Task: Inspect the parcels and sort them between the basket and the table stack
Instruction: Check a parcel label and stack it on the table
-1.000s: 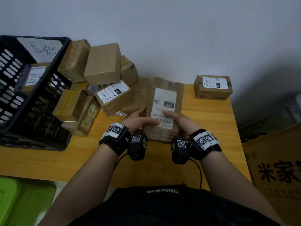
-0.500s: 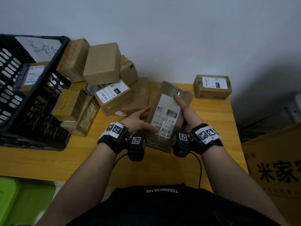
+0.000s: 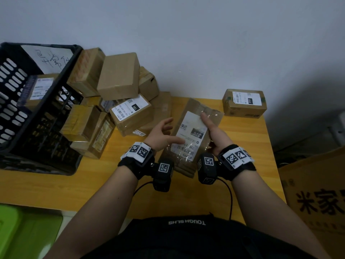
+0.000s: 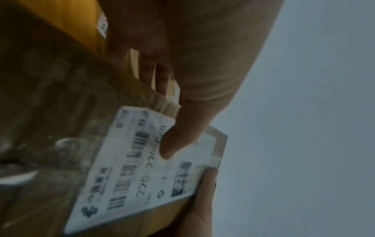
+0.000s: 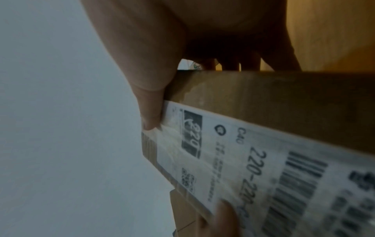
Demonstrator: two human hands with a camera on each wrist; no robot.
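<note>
Both hands hold a long flat brown parcel (image 3: 188,131) with a white "220" label, tilted above the yellow table (image 3: 242,165). My left hand (image 3: 166,135) pinches its left edge, the thumb (image 4: 178,141) on the label (image 4: 131,176) and the fingers behind. On the right edge my right hand (image 3: 211,130) grips it, with the thumb (image 5: 150,112) near the label's top (image 5: 243,160) and the fingers underneath. A black basket (image 3: 71,71) at the left holds a labelled parcel (image 3: 41,88). A pile of parcels (image 3: 119,75) leans beside the basket.
One small labelled box (image 3: 244,102) sits alone at the table's back right corner against the wall. A big printed carton (image 3: 317,193) stands off the table's right side. A green bin (image 3: 18,230) is below the front left edge.
The parcel has come up off the table and turned clockwise, its far end swinging right. My right thumb has slid up to the label's top and my left fingers have spread.
</note>
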